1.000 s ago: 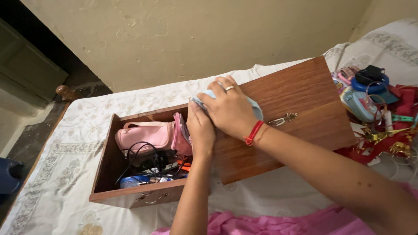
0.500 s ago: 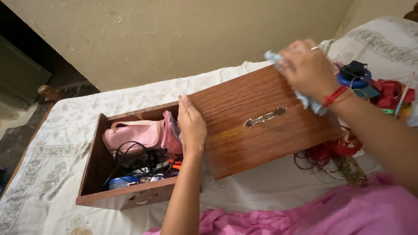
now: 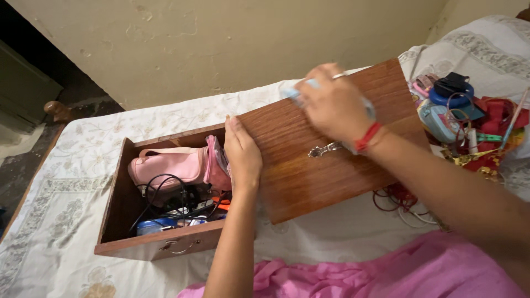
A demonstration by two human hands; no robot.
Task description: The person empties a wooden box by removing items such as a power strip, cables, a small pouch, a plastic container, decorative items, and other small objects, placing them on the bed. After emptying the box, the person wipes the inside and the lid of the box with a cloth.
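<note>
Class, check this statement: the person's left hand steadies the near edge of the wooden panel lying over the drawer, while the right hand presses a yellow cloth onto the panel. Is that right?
Not quite: the cloth is light blue, not yellow, as the head view shows. The rest holds: the left hand steadies the edge of the wooden panel lying over the drawer, while the right hand presses the cloth onto the panel.

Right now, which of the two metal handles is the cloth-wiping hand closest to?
The ornate handle on the wooden panel, just beside the right hand. The other, a ring pull, sits on the drawer's near front, far from it.
</note>
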